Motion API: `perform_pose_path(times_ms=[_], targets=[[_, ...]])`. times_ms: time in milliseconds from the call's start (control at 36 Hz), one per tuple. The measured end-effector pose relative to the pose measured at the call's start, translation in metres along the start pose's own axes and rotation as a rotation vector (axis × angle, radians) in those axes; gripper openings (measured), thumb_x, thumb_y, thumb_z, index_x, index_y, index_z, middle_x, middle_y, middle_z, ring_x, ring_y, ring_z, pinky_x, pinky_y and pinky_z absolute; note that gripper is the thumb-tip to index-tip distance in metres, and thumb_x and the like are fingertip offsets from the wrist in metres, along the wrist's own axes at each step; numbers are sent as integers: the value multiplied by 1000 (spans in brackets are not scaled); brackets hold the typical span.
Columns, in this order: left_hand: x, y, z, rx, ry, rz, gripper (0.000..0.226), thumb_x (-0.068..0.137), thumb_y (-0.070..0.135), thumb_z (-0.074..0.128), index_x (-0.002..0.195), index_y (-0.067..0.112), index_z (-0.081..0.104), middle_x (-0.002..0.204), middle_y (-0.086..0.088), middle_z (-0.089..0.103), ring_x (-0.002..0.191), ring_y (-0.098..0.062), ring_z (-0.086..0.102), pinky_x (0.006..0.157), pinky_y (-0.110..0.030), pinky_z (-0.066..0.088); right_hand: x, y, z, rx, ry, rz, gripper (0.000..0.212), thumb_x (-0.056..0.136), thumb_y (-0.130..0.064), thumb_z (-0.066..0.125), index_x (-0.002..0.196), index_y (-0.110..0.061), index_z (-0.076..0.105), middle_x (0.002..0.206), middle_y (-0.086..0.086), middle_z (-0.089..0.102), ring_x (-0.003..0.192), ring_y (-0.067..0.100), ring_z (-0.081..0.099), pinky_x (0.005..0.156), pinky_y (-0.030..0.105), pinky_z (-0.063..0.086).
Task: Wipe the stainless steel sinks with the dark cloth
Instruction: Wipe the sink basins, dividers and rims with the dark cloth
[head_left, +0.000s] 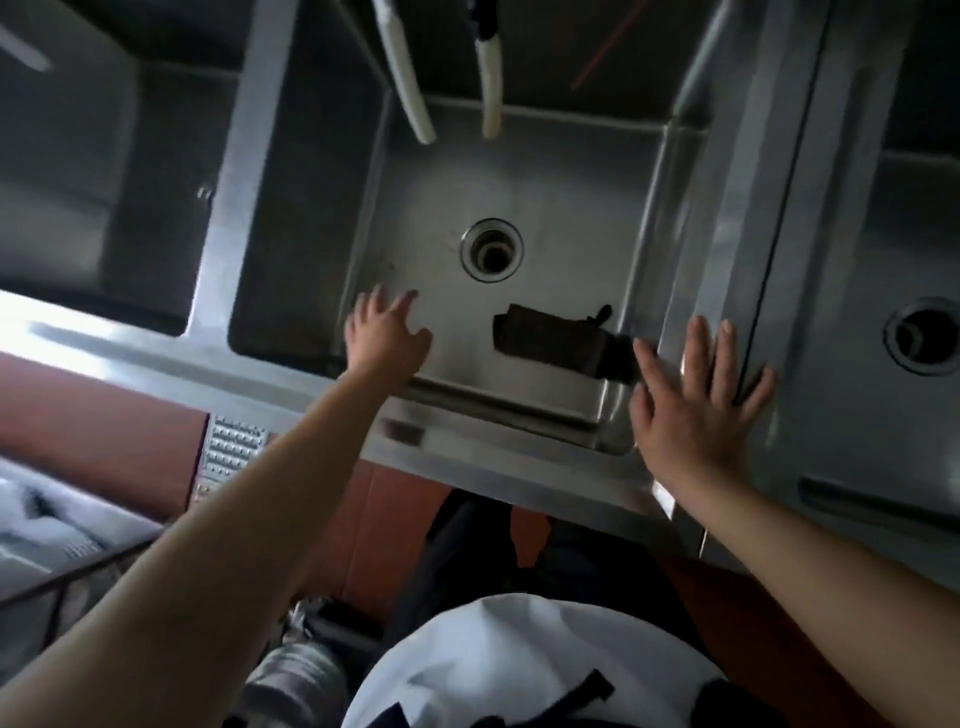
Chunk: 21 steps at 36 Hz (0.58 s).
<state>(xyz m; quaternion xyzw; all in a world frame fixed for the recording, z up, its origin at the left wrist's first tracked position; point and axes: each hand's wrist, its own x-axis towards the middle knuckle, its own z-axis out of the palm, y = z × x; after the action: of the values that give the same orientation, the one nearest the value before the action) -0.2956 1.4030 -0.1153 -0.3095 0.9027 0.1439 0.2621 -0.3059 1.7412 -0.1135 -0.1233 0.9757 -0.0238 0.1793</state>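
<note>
I see both hands spread, empty: left hand (387, 332), right hand (698, 410). Dark cloth (553, 340) probably wet; a one-handed grab may bunch it.

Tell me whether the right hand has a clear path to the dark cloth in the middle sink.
Probably yes. The right hand hovers open above the sink's right rim, and the dark cloth lies just beyond its fingers on the basin floor, with nothing between them.

The cloth (558, 340) lies in the middle sink (545, 208), near its drain (492, 250); further sinks flank it left (104, 182) and right (893, 260).
</note>
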Motion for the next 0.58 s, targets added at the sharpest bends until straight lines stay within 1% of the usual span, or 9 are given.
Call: perform_pose_path(times_ms=[56, 111, 167, 222, 278, 361, 472, 528, 583], targets=[[-13, -33, -15, -58, 141, -83, 66, 92, 34, 59, 152, 30, 32, 166, -9, 11, 153, -30, 3, 123, -48, 10, 1, -2, -1, 32, 17, -10, 53, 96, -37, 39, 149, -39, 35, 165, 8, 5, 151, 36, -9, 110, 74, 0], [-25, -62, -25, -94, 233, -135, 67, 92, 32, 58, 153, 31, 29, 166, -10, 7, 153, -32, 0, 123, -50, 6, 2, -15, -6, 143, 83, -101, 60, 92, -24, 48, 149, -35, 36, 165, 8, 11, 151, 39, 1, 111, 70, -3], [-33, -85, -31, -142, 284, -192, 70, 93, 32, 58, 154, 33, 25, 167, -9, 5, 153, -33, -2, 123, -51, 5, 6, -39, -13, 270, 139, -303, 62, 87, -20, 49, 147, -29, 42, 161, 8, 26, 149, 34, 18, 116, 60, 9], [-36, -101, -36, -162, 313, -223, 72, 94, 36, 58, 156, 33, 19, 167, -6, 2, 153, -33, -3, 123, -52, 4, 17, -63, -10, 398, 24, -404, 60, 87, -20, 54, 146, -26, 45, 158, 7, 32, 147, 28, 26, 117, 50, 21], [-35, -110, -40, -139, 313, -217, 76, 95, 40, 57, 157, 32, 13, 167, -4, -1, 153, -31, -6, 122, -52, 2, 36, -83, 1, 481, -280, -284, 61, 92, -25, 57, 150, -32, 38, 164, 3, 18, 150, 23, 17, 119, 46, 22], [-19, -113, -46, -91, 298, -179, 78, 97, 42, 55, 158, 29, 8, 167, -2, -6, 153, -29, -9, 123, -50, 0, 68, -97, 35, 382, -603, -54, 59, 97, -34, 50, 151, -43, 27, 166, -5, -2, 152, 24, 0, 119, 55, 17], [17, -114, -50, -5, 269, -81, 80, 98, 43, 52, 159, 30, 1, 167, -1, -11, 153, -28, -14, 123, -48, -6, 104, -105, 76, 200, -674, -34, 67, 98, -39, 47, 152, -49, 9, 164, -7, -15, 151, 25, -12, 119, 60, 7], [42, -118, -58, 60, 303, 8, 82, 98, 44, 52, 159, 31, -2, 167, -1, -12, 152, -27, -15, 122, -46, -9, 117, -110, 90, 74, -677, -89, 66, 100, -50, 38, 152, -50, -3, 163, -8, -20, 150, 24, -18, 118, 61, 2], [71, -122, -74, 108, 376, 116, 81, 98, 45, 51, 159, 30, -1, 167, -2, -8, 153, -27, -12, 124, -46, -7, 129, -114, 108, 21, -710, -107, 63, 100, -56, 29, 152, -48, -6, 163, -8, -20, 149, 24, -21, 116, 64, -1]])
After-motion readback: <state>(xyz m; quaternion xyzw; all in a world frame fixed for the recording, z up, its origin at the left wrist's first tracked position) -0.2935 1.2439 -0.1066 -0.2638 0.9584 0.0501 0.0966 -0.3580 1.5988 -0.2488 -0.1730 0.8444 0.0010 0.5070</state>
